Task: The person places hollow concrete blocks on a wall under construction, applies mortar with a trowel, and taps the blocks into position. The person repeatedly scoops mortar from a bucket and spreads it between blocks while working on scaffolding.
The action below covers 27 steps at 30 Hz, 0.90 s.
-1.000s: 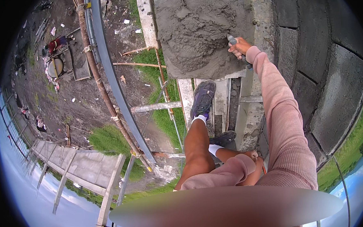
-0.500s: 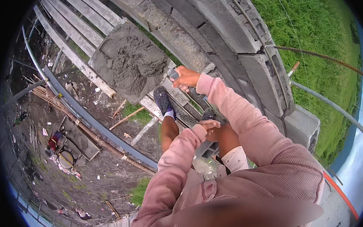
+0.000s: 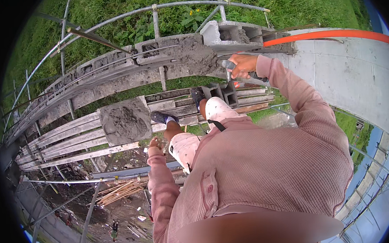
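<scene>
My right hand [image 3: 243, 66] is closed round the grey handle of a trowel [image 3: 229, 65]; its blade is mostly hidden by the hand. It is above the block wall, beside a heap of wet mortar [image 3: 197, 56] on the top course. Just beyond stands a hollow concrete block [image 3: 229, 34]. My left hand [image 3: 155, 144] hangs low by my left knee with loosely parted fingers and nothing visible in it. Near it, a square board with wet grey mortar [image 3: 125, 121] lies on the planks.
Scaffold planks [image 3: 72, 139] run under my feet, with hollow blocks [image 3: 229, 94] by my right shoe. Steel pipes [image 3: 123, 14] cross beyond the wall. An orange pipe [image 3: 330, 35] lies along the pale concrete slab [image 3: 354, 69]. Far below, a person [image 3: 115, 229] is on the ground.
My view has turned toward the wall's right end. My right hand has moved with the trowel from beside the mortar board to the wall top. My left hand has swung out to the left.
</scene>
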Tool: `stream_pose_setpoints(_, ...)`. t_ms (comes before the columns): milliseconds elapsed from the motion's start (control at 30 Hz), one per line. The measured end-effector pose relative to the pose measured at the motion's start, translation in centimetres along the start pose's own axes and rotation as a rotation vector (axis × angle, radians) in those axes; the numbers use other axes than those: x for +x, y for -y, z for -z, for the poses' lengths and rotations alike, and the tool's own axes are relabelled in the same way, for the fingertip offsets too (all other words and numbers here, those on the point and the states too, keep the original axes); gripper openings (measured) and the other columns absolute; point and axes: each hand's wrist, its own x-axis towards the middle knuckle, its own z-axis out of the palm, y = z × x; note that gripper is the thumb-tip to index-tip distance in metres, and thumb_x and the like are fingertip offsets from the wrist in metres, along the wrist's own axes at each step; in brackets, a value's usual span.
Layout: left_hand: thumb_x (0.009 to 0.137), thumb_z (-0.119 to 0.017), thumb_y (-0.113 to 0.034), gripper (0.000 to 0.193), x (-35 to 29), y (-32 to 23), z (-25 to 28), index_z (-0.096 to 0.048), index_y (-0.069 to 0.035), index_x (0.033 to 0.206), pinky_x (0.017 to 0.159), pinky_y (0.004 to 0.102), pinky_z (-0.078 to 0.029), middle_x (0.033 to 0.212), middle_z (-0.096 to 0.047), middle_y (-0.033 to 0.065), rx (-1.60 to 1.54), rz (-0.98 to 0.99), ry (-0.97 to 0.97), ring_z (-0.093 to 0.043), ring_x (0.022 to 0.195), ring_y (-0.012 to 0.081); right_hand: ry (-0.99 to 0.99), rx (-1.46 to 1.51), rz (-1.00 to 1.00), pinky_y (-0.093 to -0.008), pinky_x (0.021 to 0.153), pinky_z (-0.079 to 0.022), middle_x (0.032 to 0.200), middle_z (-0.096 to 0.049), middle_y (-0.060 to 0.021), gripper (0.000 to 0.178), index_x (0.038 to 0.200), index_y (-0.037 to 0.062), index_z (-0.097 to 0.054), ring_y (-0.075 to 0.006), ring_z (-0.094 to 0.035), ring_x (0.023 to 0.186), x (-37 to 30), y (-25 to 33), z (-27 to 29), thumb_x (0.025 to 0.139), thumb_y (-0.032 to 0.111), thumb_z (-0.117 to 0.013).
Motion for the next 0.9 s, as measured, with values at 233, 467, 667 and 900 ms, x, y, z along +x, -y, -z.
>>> stream_pose_setpoints(233,0.098,-0.043,-0.036,0.045,-3.1,3.6,1.1,-0.038,-0.029,0.143,0.068,0.0291,-0.048,0.126,-0.055,-0.0019,0.065,0.115,-0.214,-0.050,0.091,0.0170,-0.518,-0.489,0.098,-0.0347,0.043,-0.042,0.062,-0.054,-0.0054,0.024,0.095,0.0062,-0.052,-0.0193,-0.053,0.047,-8.6,-7.2,12.9,0.075,0.009,-0.065)
stream_pose_setpoints(467,0.090,-0.059,-0.025,0.050,-0.9,5.1,0.0,-0.043,-0.023,0.138,0.071,0.0356,-0.047,0.120,-0.057,-0.0014,0.213,-0.061,-0.004,-0.053,0.089,0.0181,-1.127,-0.988,-0.018,-0.0490,0.070,-0.053,0.084,-0.067,-0.0199,0.036,0.116,0.0092,-0.053,-0.0357,-0.067,0.082,-7.4,-11.5,11.1,0.082,0.018,-0.062)
stream_pose_setpoints(667,0.089,-0.059,-0.020,0.050,-7.9,-0.1,-5.0,-0.044,-0.019,0.137,0.080,0.0353,-0.047,0.132,-0.052,0.0013,0.743,-0.193,-0.194,-0.051,0.104,0.0176,-1.251,-0.647,0.085,-0.0433,0.061,-0.053,0.084,-0.067,-0.0182,0.040,0.120,0.0059,-0.051,-0.0316,-0.068,0.073,-9.1,-11.2,4.8,0.090,0.032,-0.059)
stream_pose_setpoints(900,0.092,-0.055,-0.024,0.049,-9.5,-3.4,-5.5,-0.044,-0.015,0.138,0.096,0.0349,-0.045,0.142,-0.046,0.0049,1.907,-0.374,-0.306,-0.048,0.126,0.0207,0.002,1.155,0.589,-0.0235,0.044,-0.037,0.073,-0.047,-0.0011,0.033,0.118,0.0101,-0.048,-0.0073,-0.041,0.050,-1.1,-8.3,-1.3,0.098,0.036,-0.053)
